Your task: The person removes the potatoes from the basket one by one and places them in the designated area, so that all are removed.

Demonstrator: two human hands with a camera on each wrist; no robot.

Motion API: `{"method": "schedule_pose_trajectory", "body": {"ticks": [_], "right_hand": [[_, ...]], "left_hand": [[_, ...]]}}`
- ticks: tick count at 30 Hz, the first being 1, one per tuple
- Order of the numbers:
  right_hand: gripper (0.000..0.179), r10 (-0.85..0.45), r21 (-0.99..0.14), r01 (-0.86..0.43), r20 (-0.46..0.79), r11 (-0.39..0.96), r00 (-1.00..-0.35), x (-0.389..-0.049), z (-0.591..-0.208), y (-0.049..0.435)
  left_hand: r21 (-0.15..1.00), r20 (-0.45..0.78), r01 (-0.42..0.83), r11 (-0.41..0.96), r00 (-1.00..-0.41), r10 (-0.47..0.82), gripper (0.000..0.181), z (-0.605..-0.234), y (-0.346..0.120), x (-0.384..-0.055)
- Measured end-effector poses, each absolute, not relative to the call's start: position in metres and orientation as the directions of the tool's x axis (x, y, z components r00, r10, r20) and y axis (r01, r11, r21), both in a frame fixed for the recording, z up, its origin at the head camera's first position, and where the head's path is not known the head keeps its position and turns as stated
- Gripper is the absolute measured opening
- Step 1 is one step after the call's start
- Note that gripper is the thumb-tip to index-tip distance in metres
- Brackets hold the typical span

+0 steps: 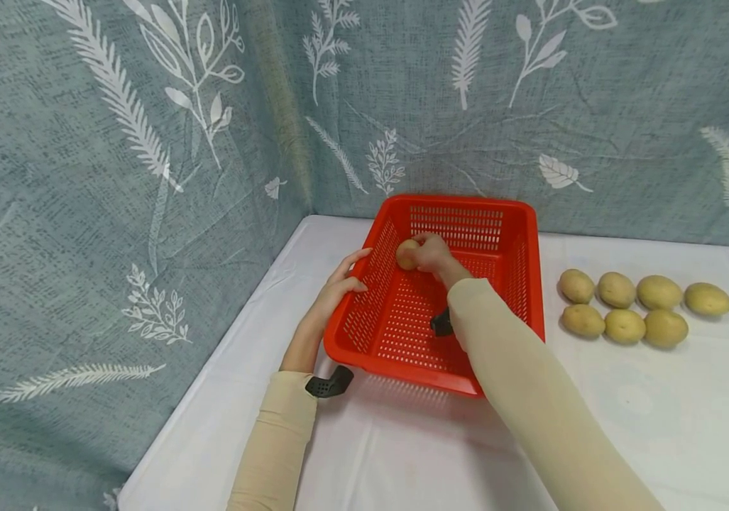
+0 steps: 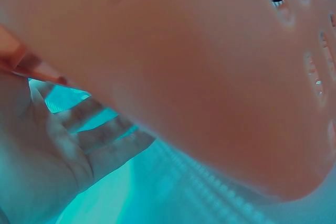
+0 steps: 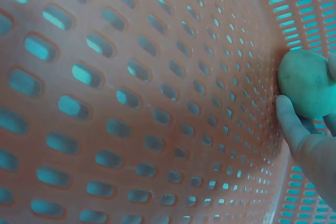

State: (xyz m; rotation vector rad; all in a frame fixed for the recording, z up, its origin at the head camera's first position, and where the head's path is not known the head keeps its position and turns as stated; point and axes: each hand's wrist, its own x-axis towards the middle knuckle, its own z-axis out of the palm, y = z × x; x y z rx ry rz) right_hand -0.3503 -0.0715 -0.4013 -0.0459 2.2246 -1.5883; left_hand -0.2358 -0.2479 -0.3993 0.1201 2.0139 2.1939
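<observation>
A red plastic basket (image 1: 402, 368) with slotted walls stands on the white-covered table. My right hand (image 1: 436, 257) reaches down inside it and grips a potato (image 1: 406, 255) close to the left wall, toward the back. In the right wrist view the fingers and thumb curl round the potato (image 3: 304, 83) beside the perforated side. My left hand (image 1: 328, 297) holds the basket's left rim from outside. The left wrist view shows that hand (image 2: 52, 153) against the basket's outer side, its fingers partly hidden behind the rim.
To the right of the basket, several potatoes (image 1: 624, 326) lie in two rows on the white cloth (image 1: 690, 426). A grey-green curtain (image 1: 211, 177) with white leaf patterns hangs along the left and back of the table.
</observation>
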Motion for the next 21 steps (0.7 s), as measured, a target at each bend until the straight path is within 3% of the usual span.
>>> {"method": "schedule_pose_trajectory", "body": {"ticks": [9, 21], "right_hand": [[0.048, -0.229, -0.917, 0.204, -0.292, 0.344, -0.928, -0.350, -0.401, -0.070], [0.049, -0.257, -0.936, 0.307, -0.344, 0.173, -0.903, -0.344, -0.394, -0.061]], "left_hand": [[0.995, -0.042, -0.057, -0.084, -0.984, 0.171, 0.066, -0.400, -0.248, -0.236], [0.997, -0.026, -0.038, -0.067, -0.983, 0.179, 0.068, -0.398, -0.248, -0.236]]}}
